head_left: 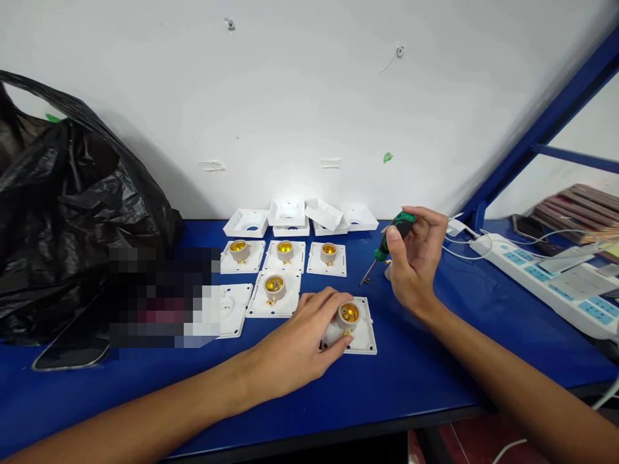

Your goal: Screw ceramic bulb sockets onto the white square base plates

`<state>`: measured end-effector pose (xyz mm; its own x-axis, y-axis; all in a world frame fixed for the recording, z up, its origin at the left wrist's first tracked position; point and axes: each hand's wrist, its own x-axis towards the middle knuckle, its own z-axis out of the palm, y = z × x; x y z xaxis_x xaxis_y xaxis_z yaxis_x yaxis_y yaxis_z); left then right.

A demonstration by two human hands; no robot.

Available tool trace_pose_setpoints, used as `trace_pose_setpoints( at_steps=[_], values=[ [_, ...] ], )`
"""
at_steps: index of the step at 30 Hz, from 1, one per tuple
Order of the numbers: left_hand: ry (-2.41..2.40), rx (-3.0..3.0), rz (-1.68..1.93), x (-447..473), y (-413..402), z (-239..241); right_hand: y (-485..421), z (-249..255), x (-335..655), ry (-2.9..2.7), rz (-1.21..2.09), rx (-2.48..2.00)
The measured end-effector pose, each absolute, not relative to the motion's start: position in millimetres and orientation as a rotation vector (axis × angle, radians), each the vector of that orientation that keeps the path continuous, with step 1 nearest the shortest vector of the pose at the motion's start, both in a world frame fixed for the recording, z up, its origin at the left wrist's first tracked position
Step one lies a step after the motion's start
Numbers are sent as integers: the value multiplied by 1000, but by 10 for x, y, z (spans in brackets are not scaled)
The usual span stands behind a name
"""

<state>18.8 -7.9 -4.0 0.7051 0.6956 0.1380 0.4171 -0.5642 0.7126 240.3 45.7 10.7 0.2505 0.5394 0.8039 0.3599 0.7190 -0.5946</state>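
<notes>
My left hand point(309, 338) grips a lamp socket point(348, 314) with a brass-coloured inside, which sits on a square white base plate point(363, 332). Its thumb and fingers close around the socket's sides. In my right hand point(420, 258) is a green and black screwdriver point(397, 233), its shaft slanting down to the left. The tip is close to some small dark screws point(367, 281) on the blue table. Partly hidden behind the right hand is another pale socket piece point(387, 272). Further plates with sockets point(275, 289) stand beyond the left hand.
White box-shaped covers point(246, 223) are piled along the wall. Left are a bare plate point(235, 312), a black plastic bag point(82, 200) and a phone point(72, 341). A power strip point(546, 277) with cables lies right, near stacked reddish items point(580, 216). A blurred patch hides part of the left side.
</notes>
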Motion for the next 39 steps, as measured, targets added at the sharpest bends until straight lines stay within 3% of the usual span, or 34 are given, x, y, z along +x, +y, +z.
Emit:
trace_pose_setpoints(
  at_steps=[19, 31, 39],
  values=[
    [616, 2381, 412, 157, -58, 155, 461, 99, 2402, -1365, 144, -828],
    [958, 2447, 605, 197, -59, -79, 463, 99, 2405, -1370, 144, -834],
    [824, 2492, 531, 125, 103, -136, 449, 117, 2402, -1368, 143, -836]
  ],
)
